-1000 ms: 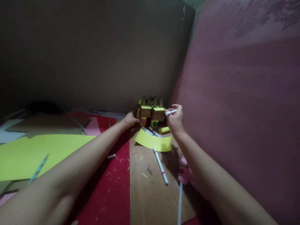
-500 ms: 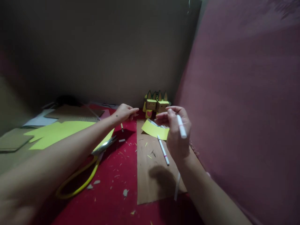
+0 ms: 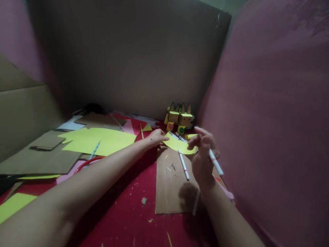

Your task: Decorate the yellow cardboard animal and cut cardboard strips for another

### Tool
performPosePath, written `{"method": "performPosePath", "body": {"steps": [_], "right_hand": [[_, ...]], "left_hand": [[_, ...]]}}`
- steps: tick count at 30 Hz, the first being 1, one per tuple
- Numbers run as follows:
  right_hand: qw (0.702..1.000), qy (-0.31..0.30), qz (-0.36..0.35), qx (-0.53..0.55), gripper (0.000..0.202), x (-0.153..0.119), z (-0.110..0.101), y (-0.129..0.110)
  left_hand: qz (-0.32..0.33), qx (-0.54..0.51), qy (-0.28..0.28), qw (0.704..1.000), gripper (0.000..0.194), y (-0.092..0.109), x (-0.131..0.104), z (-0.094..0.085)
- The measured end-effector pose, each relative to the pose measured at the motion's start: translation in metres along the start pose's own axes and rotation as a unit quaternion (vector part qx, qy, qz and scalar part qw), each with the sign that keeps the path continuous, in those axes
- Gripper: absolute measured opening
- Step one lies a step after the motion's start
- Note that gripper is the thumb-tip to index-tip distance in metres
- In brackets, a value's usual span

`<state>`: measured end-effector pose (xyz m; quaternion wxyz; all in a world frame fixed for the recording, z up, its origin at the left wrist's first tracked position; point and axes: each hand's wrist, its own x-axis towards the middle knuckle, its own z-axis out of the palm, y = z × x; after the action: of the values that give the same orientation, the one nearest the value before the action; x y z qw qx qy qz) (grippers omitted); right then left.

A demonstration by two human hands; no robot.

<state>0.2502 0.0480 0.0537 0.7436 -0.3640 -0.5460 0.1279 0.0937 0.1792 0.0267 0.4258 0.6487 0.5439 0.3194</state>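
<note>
My left hand [image 3: 157, 136] is closed at the left end of a curved yellow paper piece [image 3: 178, 144], pinching its corner. My right hand [image 3: 204, 156] holds a white marker [image 3: 216, 162] slanting out behind the thumb. Its bent fingers are close to the paper's right end; whether they touch it I cannot tell. Another white marker with a pink band [image 3: 183, 165] lies just below the paper, on a cardboard sheet [image 3: 167, 192]. More white markers [image 3: 181, 137] lie behind the paper, partly hidden by it.
Small cardboard figures [image 3: 179, 118] with pointed tops stand at the back. Left lie a large yellow sheet [image 3: 113, 139], cardboard pieces [image 3: 61, 157], a blue patterned stick [image 3: 95, 150] and a red curved handle [image 3: 86, 163]. Paper scraps [image 3: 144, 200] dot the red surface. A pink wall [image 3: 269, 120] rises at right.
My left hand has moved right and a little down onto the yellow paper's left end. My right hand has shifted slightly right and down, keeping its marker. The camera view has turned left.
</note>
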Motion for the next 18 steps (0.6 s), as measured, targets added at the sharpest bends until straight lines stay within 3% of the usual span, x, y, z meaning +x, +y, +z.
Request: {"method": "performPosePath", "body": {"steps": [4, 9, 11, 15, 18], "right_hand": [[0.994, -0.052, -0.052, -0.085, 0.03, -0.012, -0.002, 0.004], [0.961, -0.14, -0.191, -0.145, 0.029, -0.026, 0.005, 0.001], [0.958, -0.14, -0.195, -0.157, 0.03, -0.029, 0.006, 0.002], [0.973, -0.067, -0.149, -0.162, 0.017, -0.025, 0.007, 0.013], [0.967, -0.085, -0.182, -0.16, 0.013, -0.021, 0.007, 0.022]], "left_hand": [[-0.033, 0.083, 0.043, 0.995, 0.031, 0.005, 0.016, 0.015], [-0.043, 0.115, 0.093, 0.988, 0.032, 0.011, 0.02, 0.007], [-0.046, 0.109, 0.111, 0.987, 0.033, 0.012, 0.018, -0.002], [-0.039, 0.075, 0.137, 0.987, 0.022, 0.014, 0.004, -0.032], [-0.022, 0.028, 0.136, 0.99, 0.012, 0.017, -0.019, -0.059]]}}
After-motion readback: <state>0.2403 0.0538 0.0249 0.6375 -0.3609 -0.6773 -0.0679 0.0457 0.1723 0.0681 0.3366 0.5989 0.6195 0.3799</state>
